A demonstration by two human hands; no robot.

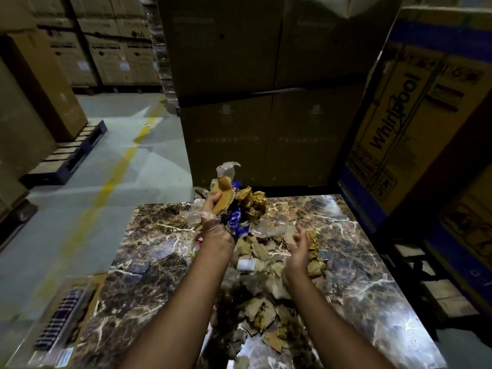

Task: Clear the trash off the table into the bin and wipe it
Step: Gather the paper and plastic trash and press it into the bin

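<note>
Left hand: raised above the table, fingers clenched round a bundle of trash. Right hand: fingers loose, holding nothing, hovering over the loose scraps strewn between both forearms.

Torn cardboard and crumpled wrappers strewn down the marble table's middle.

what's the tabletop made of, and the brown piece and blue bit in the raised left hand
Tabletop: looks like polished marble or a marble-look laminate, dark brown with white veins and glare. Brown piece in the left hand: likely torn cardboard, matte tan. Blue bit: probably a glossy plastic wrapper, crinkled and shiny.
</note>
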